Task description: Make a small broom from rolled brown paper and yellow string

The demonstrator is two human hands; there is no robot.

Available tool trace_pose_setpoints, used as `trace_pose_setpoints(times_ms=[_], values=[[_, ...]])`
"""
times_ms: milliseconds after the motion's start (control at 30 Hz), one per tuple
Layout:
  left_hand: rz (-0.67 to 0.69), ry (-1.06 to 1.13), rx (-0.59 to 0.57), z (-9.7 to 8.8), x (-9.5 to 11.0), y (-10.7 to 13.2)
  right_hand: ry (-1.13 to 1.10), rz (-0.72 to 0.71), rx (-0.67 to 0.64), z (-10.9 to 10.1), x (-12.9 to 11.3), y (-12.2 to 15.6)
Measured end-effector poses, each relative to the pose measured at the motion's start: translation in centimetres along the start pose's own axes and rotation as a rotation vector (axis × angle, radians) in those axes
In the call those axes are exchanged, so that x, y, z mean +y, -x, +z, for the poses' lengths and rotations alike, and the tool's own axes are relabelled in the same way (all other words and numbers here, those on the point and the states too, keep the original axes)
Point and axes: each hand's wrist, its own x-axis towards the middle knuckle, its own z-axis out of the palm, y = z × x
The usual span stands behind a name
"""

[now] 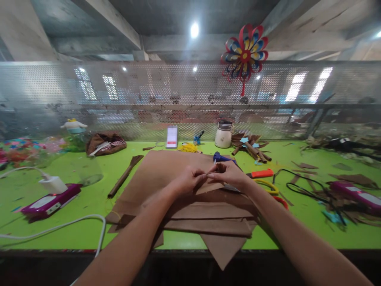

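My left hand [190,178] and my right hand [229,174] meet over a stack of brown paper sheets [166,167]. Both have their fingertips pinched on a small piece of brown paper [212,186], whose upper part shows a fringed edge behind my right fingers. My fingers hide some of it. Just beyond my right hand lies a dark blue tool [219,157], its kind unclear. Beside my right wrist are an orange handle [262,173] and a yellow loop [269,184]. A red loop [282,202] shows partly behind my right forearm.
A rolled brown paper tube [125,176] lies left of the stack. Purple power strips [52,202] sit at both sides, with a white cable [80,219] at left. At the back stand a phone [172,137] and a jar [223,135], near brown paper rolls [253,149].
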Motion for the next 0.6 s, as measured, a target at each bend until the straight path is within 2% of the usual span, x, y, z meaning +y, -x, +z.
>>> trace_pose_setpoints(times_ms=[367,600], values=[[-0.051,0.145,-0.049,0.19,0.94,0.19,-0.021,-0.041,0.069,0.10,0.52,-0.12],[-0.078,0.219,-0.057,-0.02,0.05,-0.11,-0.083,0.011,0.123,-0.28,0.44,-0.25]])
